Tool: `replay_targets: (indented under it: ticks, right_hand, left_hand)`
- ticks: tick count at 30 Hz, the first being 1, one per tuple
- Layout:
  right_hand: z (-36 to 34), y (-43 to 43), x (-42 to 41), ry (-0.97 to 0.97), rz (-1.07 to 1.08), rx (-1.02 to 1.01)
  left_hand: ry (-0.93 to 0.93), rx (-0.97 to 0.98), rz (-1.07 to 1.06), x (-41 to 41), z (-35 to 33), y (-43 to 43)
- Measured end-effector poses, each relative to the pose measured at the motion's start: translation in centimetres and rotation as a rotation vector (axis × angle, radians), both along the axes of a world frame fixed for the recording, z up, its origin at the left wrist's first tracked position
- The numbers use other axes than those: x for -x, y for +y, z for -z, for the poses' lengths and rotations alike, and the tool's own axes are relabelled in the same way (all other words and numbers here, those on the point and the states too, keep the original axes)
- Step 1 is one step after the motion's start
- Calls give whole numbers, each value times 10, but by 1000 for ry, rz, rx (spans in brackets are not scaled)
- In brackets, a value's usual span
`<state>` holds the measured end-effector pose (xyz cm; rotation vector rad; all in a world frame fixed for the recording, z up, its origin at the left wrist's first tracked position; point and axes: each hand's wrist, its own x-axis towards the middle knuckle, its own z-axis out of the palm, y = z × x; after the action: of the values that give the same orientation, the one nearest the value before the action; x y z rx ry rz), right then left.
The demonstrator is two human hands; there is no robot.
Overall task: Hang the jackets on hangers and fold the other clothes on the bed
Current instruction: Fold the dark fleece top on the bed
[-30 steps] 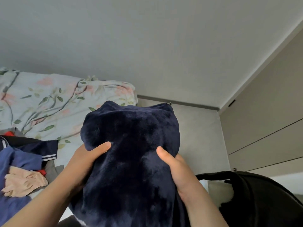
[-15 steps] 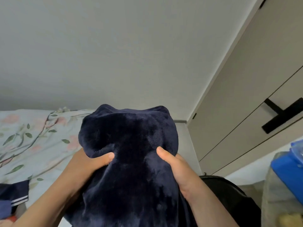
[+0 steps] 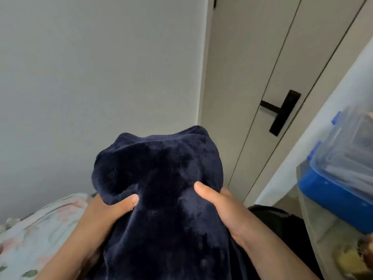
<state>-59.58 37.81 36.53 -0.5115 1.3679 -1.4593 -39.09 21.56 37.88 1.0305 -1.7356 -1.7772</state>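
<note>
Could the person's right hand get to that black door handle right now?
Probably not at once: the right hand grips the navy fleece garment, as does the left hand, and would have to let go first. Nothing stands between it and the black door handle, but its distance is unclear.

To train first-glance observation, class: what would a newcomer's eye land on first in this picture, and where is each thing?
The dark navy plush garment fills the centre, held up by the left hand and right hand, thumbs pressing its front. Behind it to the right, a black lever door handle stands out; a blue plastic box with a clear lid sits at the right edge.
</note>
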Motion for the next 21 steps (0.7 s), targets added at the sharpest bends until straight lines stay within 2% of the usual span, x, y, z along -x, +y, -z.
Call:
replay_targets:
  ticks: [4, 10, 13, 18, 21]
  right_hand:
    - [9, -6, 29, -11, 240, -31]
    - [11, -8, 50, -9, 608, -134]
    - [11, -1, 44, -17, 772, -143]
    - [13, 13, 34, -106, 996, -106]
    - [16, 28, 28, -130, 1071, -93]
  left_hand:
    - [-31, -58, 199, 68, 18, -41]
    - [-151, 48, 458, 160, 33, -89]
    - [-211, 20, 558, 196, 41, -95]
    - [-196, 85, 730, 238, 36, -82]
    - [-110, 73, 871, 244, 29, -62]
